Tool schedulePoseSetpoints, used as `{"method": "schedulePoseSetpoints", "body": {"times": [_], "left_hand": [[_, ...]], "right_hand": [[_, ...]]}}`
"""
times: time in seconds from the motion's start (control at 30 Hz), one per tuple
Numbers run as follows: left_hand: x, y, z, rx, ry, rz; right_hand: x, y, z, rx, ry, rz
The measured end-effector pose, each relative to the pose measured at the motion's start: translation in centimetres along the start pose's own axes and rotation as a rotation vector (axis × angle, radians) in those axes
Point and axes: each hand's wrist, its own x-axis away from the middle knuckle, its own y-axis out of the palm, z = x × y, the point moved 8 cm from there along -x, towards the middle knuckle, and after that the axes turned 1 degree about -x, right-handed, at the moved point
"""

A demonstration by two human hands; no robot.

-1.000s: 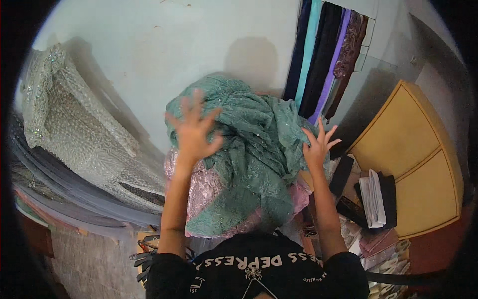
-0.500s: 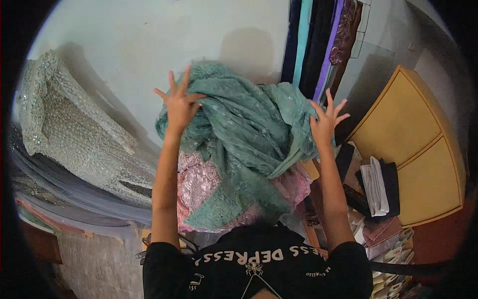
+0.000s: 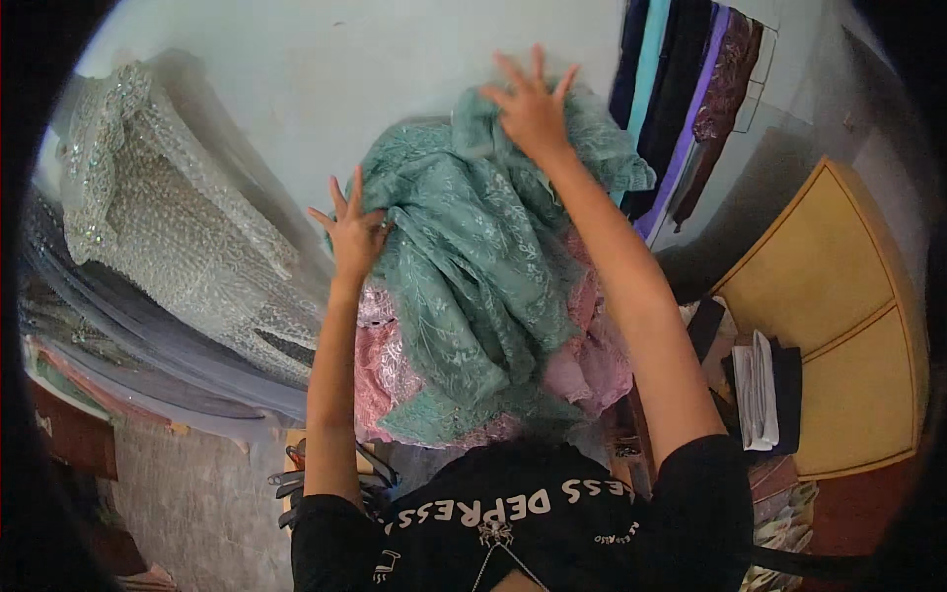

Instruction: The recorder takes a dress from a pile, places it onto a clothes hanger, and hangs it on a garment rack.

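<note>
A bunched green lace fabric (image 3: 473,247) lies draped in loose folds in front of me, over a pink sequined fabric (image 3: 380,355). My left hand (image 3: 355,237) pinches the green fabric at its left edge, the other fingers spread out. At the far side, my right hand (image 3: 533,116) is raised with a fold of the green fabric at its thumb side; several fingers fan outward. The fingertips of that grip are partly hidden by the hand itself. Pink cloth shows beneath the green on both sides.
A beaded silver-white dress (image 3: 187,207) spreads at the left, above grey tulle (image 3: 148,345). Strips of dark, turquoise and purple cloth (image 3: 681,109) hang at the far right. A yellow panel (image 3: 838,296) stands at right, beside folded white cloth (image 3: 758,395).
My right hand has swung left and away from me, carrying the green fabric's right part toward the far side. My left hand stays at the left edge. The view has shifted slightly.
</note>
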Motion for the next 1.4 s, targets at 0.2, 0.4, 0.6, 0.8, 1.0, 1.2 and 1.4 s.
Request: {"method": "schedulePoseSetpoints", "body": {"times": [0.2, 0.4, 0.6, 0.8, 1.0, 1.2, 1.4], "left_hand": [[4.2, -1.4, 3.1, 0.026, 0.161, -0.01], [10.0, -3.8, 13.7, 0.065, 0.579, 0.178], [9.3, -4.7, 17.3, 0.175, 0.76, 0.137], [0.6, -4.5, 1.1, -0.076, -0.223, 0.281], [3.2, 5.2, 4.3, -0.136, -0.032, -0.157], [6.4, -0.6, 8.2, 0.031, 0.138, 0.263], [9.8, -1.5, 14.6, -0.07, 0.58, 0.337]], "right_hand": [[8.4, 6.9, -1.4, -0.061, -0.124, -0.187], [5.5, 2.0, 2.6, -0.047, 0.234, -0.142], [1.0, 0.1, 3.1, -0.004, 0.226, 0.001], [1.2, -0.1, 1.9, -0.04, 0.162, -0.063], [-0.1, -0.5, 1.5, -0.047, 0.117, -0.032], [-0.9, -1.7, 4.2, 0.058, 0.175, -0.015], [-6.0, -1.8, 0.6, 0.037, 0.067, 0.101]]}}
